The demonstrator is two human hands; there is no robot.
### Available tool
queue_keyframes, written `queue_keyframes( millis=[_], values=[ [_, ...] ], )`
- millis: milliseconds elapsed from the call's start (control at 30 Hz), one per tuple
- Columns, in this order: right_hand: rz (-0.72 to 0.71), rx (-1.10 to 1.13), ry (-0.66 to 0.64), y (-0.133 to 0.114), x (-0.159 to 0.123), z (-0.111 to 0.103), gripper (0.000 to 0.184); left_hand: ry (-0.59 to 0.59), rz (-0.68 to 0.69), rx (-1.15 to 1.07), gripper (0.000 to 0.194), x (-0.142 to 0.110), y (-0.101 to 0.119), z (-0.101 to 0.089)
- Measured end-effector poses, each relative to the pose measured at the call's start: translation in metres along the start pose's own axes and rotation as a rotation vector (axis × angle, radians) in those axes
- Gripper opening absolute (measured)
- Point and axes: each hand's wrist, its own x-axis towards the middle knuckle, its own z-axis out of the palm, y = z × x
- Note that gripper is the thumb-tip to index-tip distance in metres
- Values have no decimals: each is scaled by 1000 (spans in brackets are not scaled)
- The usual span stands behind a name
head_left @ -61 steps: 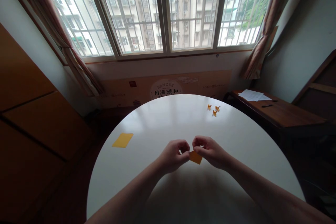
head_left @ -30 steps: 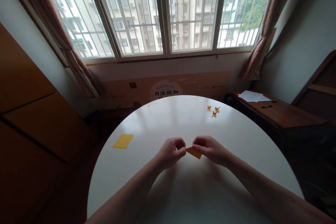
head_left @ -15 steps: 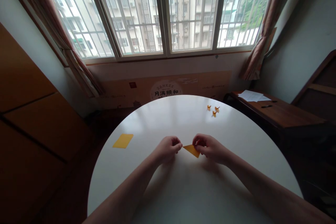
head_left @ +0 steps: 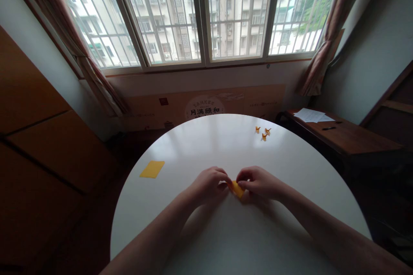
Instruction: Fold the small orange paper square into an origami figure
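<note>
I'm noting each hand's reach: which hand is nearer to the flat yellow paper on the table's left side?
Left. The left hand is to the right of the flat yellow paper, not touching it; the right hand is farther right, beyond the left hand.

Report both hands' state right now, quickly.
Left hand: curled at the left edge of the small folded yellow paper; grip cannot be told.
Right hand: closed, holding the paper's right side.

Paper piece (head_left: 238, 189) between left hand (head_left: 211, 183) and right hand (head_left: 258, 183), over tabletop (head_left: 196, 150). Second paper (head_left: 152, 169) near left edge; three figures (head_left: 264, 137) far right. Documents (head_left: 310, 115) on side table (head_left: 361, 139), right. Window (head_left: 201, 21) behind.
</note>
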Motion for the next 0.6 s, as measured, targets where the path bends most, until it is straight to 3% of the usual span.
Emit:
queue_keyframes(
  millis=[133,233,333,600],
  values=[
    [22,17,-83,-1,-3,-3,27,-27,11,60,25,-1,2,1],
    [-83,-48,-116,-4,-7,-6,32,-46,19,77,25,-2,3,1],
    [-175,-140,-151,-7,-10,-11,28,-63,36,86,24,-2,4,-1],
    [-220,-316,-221,-4,-10,-14,15,-98,91,106,19,-3,4,-2]
  ],
)
